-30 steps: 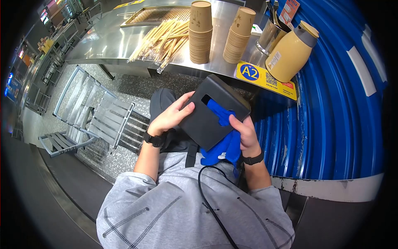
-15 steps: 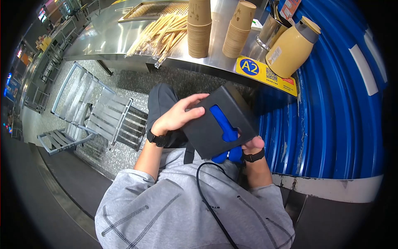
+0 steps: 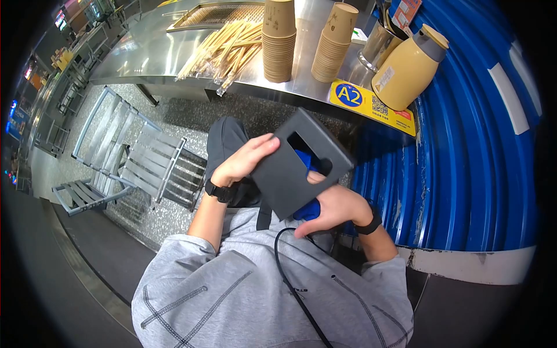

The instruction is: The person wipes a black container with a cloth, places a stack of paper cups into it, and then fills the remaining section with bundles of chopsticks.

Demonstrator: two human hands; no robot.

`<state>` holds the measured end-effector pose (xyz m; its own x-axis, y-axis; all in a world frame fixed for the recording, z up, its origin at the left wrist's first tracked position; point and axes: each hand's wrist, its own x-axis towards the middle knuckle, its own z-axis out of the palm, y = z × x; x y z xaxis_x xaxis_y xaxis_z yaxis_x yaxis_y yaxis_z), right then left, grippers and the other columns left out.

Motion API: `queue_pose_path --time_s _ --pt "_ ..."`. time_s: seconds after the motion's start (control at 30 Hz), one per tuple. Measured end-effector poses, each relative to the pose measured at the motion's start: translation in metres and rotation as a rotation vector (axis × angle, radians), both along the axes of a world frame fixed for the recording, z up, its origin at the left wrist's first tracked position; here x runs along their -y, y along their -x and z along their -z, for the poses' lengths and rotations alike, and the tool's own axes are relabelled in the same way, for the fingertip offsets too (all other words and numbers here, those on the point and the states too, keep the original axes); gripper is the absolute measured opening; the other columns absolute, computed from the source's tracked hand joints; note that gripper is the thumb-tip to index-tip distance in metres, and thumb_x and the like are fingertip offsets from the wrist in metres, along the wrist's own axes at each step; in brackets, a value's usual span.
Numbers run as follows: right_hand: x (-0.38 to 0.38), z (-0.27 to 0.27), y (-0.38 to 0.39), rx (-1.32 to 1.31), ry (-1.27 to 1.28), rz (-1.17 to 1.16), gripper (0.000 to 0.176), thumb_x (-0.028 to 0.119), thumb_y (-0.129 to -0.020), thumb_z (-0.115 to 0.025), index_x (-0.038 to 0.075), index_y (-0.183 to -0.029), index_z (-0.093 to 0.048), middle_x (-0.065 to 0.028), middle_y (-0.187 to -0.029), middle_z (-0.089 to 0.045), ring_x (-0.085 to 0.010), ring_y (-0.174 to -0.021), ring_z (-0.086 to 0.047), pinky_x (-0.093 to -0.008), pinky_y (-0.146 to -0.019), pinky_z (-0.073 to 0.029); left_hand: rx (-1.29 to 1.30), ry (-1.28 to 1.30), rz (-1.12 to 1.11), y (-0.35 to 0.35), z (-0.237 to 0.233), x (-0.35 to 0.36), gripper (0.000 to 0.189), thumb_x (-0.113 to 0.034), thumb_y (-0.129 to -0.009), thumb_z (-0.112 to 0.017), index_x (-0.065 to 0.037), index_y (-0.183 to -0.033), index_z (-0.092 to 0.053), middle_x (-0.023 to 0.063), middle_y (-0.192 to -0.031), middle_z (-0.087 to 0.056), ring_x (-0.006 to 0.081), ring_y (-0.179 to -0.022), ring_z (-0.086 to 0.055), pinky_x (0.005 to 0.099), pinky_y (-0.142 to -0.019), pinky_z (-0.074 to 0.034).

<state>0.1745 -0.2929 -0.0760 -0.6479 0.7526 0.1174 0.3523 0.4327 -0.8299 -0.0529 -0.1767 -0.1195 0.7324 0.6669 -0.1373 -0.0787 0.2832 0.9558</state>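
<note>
My left hand (image 3: pixel 243 161) grips the left side of a black tissue box (image 3: pixel 283 182), held tilted above my lap. A cut-out slot shows in its upper face. From the open lower end, my right hand (image 3: pixel 341 206) reaches into the box, and a fingertip shows through the slot. Blue soft wrapping (image 3: pixel 307 211), perhaps a tissue packet, lies between my right thumb and fingers at that lower end. A bit of the same blue shows inside the slot. The rest of it, and most of my right fingers, are hidden by the box.
A steel table (image 3: pixel 145 55) ahead bears wrapped chopsticks (image 3: pixel 229 49), two stacks of paper cups (image 3: pixel 278 55), a yellow jug (image 3: pixel 409 69) and an A2 sign (image 3: pixel 371 104). A slatted chair (image 3: pixel 148 156) stands left. A blue corrugated wall (image 3: pixel 464 174) closes the right. A black cable (image 3: pixel 296 290) crosses my shirt.
My right hand has moved from the box's right corner into its lower end. The blue wrapping fills less of the slot. The box has shifted slightly left and turned.
</note>
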Motion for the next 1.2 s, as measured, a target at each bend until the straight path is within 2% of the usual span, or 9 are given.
queue_pose_path --time_s 0.2,0.4,0.5,0.6,0.73,0.87,1.0,1.13,1.2 --pt "-0.017 0.007 0.014 0.039 -0.231 -0.026 0.065 0.049 -0.066 -0.085 0.003 -0.106 -0.063 -0.016 -0.105 -0.056 -0.0319 -0.095 -0.053 -0.0405 -0.086 -0.042 -0.019 -0.064 0.017 -0.004 -0.006 0.006 0.044 -0.036 -0.101 -0.055 0.0 -0.127 -0.053 0.0028 -0.109 -0.063 0.0086 -0.102 -0.057 0.0239 -0.089 -0.046" --pt "-0.015 0.002 0.018 -0.021 -0.395 0.129 0.073 0.051 -0.068 -0.083 -0.001 -0.114 -0.06 -0.0153 -0.104 -0.057 -0.0324 -0.097 -0.054 -0.04 -0.089 -0.044 0.087 -0.12 -0.139 -0.007 -0.003 0.006 0.042 -0.033 -0.099 -0.059 -0.001 -0.125 -0.054 0.004 -0.108 -0.063 0.0088 -0.099 -0.058 0.0245 -0.087 -0.047" --pt "0.002 -0.004 0.002 0.075 -0.27 0.12 0.08 0.055 -0.067 -0.082 -0.002 -0.118 -0.059 -0.0171 -0.106 -0.058 -0.0343 -0.095 -0.056 -0.0405 -0.088 -0.045 0.114 -0.079 -0.234 -0.001 -0.004 0.003 0.042 -0.033 -0.097 -0.061 -0.002 -0.125 -0.054 0.0033 -0.108 -0.063 0.0089 -0.098 -0.059 0.0243 -0.087 -0.047" --pt "0.017 -0.008 0.0 0.276 -0.159 0.165 0.083 0.05 -0.065 -0.086 -0.003 -0.122 -0.058 -0.0225 -0.126 -0.056 -0.0398 -0.115 -0.055 -0.041 -0.1 -0.043 0.143 -0.011 -0.216 0.007 0.007 -0.009 0.046 -0.038 -0.098 -0.058 -0.001 -0.126 -0.054 0.004 -0.111 -0.064 0.0099 -0.1 -0.059 0.0238 -0.088 -0.047" --pt "0.002 -0.009 0.006 0.187 -0.376 0.236 0.085 0.05 -0.063 -0.087 -0.002 -0.124 -0.056 -0.0223 -0.122 -0.058 -0.0391 -0.114 -0.056 -0.0407 -0.099 -0.044 0.136 0.042 -0.208 -0.008 0.007 -0.002 0.048 -0.04 -0.099 -0.057 0.0 -0.124 -0.054 0.0042 -0.116 -0.061 0.0102 -0.106 -0.056 0.0229 -0.091 -0.044" --pt "-0.016 0.006 0.013 0.007 -0.211 0.13 0.095 0.043 -0.057 -0.09 -0.002 -0.13 -0.05 -0.0223 -0.123 -0.055 -0.0398 -0.109 -0.056 -0.0426 -0.099 -0.046 -0.05 -0.093 -0.094 -0.008 0.006 0.002 0.035 -0.034 -0.099 -0.059 -0.003 -0.115 -0.055 0.0008 -0.102 -0.059 0.0076 -0.095 -0.054 0.0221 -0.085 -0.044" --pt "-0.019 0.01 0.007 0.095 -0.258 0.183 0.076 0.036 -0.06 -0.089 0.0 -0.12 -0.059 -0.0195 -0.119 -0.057 -0.0375 -0.107 -0.058 -0.0406 -0.092 -0.048 0.059 0.007 -0.25 -0.007 0.0 0.008 0.037 -0.035 -0.099 -0.057 -0.003 -0.119 -0.056 0.0013 -0.105 -0.062 0.0076 -0.097 -0.057 0.0213 -0.087 -0.045" --pt "-0.003 0.016 -0.011 0.14 -0.367 0.43 0.026 0.011 -0.077 -0.077 0.0 -0.099 -0.068 -0.0147 -0.089 -0.067 -0.0338 -0.079 -0.066 -0.0345 -0.072 -0.052 0.156 0.132 -0.201 0.002 0.017 -0.008 0.044 -0.04 -0.101 -0.053 -0.003 -0.124 -0.058 0.0042 -0.114 -0.065 0.011 -0.105 -0.061 0.0228 -0.091 -0.047" --pt "0.01 0.004 -0.017 -0.111 -0.187 0.529 0.019 0.001 -0.083 -0.068 0.001 -0.103 -0.069 -0.0124 -0.086 -0.068 -0.024 -0.077 -0.067 -0.0298 -0.072 -0.051 0.189 0.324 -0.229 0.003 0.013 -0.007 0.046 -0.043 -0.101 -0.051 -0.003 -0.123 -0.06 0.0049 -0.114 -0.066 0.0123 -0.106 -0.062 0.0239 -0.093 -0.048"
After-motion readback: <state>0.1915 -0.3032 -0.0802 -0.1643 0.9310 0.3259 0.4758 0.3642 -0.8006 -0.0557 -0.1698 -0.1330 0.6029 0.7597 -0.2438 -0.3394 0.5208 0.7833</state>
